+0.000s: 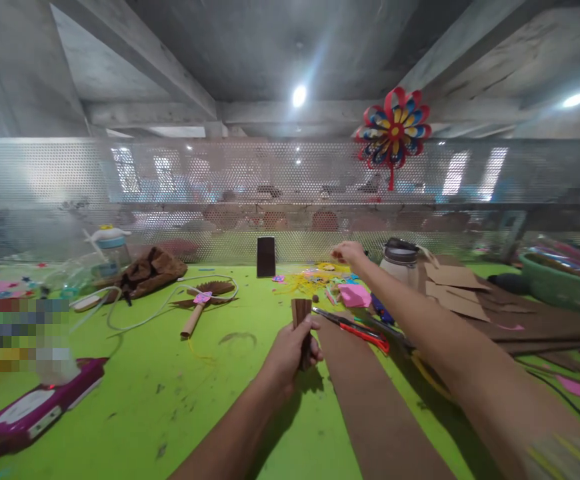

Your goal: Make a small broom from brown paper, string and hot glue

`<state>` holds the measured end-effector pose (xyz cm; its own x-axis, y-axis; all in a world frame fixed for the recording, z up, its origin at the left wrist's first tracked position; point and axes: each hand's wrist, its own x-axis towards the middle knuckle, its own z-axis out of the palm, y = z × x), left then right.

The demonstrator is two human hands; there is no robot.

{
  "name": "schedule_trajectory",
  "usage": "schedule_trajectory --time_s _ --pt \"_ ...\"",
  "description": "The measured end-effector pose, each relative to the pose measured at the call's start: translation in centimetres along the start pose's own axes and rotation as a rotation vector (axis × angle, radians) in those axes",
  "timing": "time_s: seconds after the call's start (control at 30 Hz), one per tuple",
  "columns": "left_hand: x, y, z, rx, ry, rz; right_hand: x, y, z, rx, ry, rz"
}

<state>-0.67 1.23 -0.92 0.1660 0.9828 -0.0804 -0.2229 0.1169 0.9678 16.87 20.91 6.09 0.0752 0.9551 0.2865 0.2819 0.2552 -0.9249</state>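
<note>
My left hand (290, 352) is wrapped round a folded brown paper piece (301, 312), holding it upright above the green table. Stretched far forward, my right hand (349, 253) hovers by the back edge, near a pile of yellow strings and small scraps (307, 277); its fingers are curled and blurred, and whether they hold anything does not show. A long brown paper strip (370, 400) runs toward me, just right of my left hand. Across its far end lie a cutter with a red handle (365, 335) and other tools. Behind them sits pink paper (354, 295).
A dark phone (266, 257) leans on the mesh partition (230, 227). Left are a brown paper flower (203, 298), a white cable, a crumpled brown bag (153, 270) and a purple power strip (40, 407). Right are a jar (400, 260), brown sheets (457, 293) and a green basket (565, 280).
</note>
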Motion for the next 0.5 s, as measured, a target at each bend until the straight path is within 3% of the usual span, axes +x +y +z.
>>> schedule_trajectory --time_s 0.1,0.2,0.37,0.5 --pt "0.1 -0.1 0.0 -0.052 -0.023 -0.017 -2.7 -1.7 -1.0 -0.055 -0.021 -0.101" --pt "0.3 -0.3 0.2 -0.082 -0.040 -0.056 -7.8 -2.5 -1.1 -0.106 -0.091 -0.237" --pt "0.6 -0.5 0.4 -0.123 -0.147 -0.154 -16.8 -1.9 -0.6 -0.261 -0.234 -0.469" --pt "0.6 -0.6 0.7 -0.142 -0.182 -0.154 -19.8 -0.7 -0.6 -0.360 -0.233 -0.592"
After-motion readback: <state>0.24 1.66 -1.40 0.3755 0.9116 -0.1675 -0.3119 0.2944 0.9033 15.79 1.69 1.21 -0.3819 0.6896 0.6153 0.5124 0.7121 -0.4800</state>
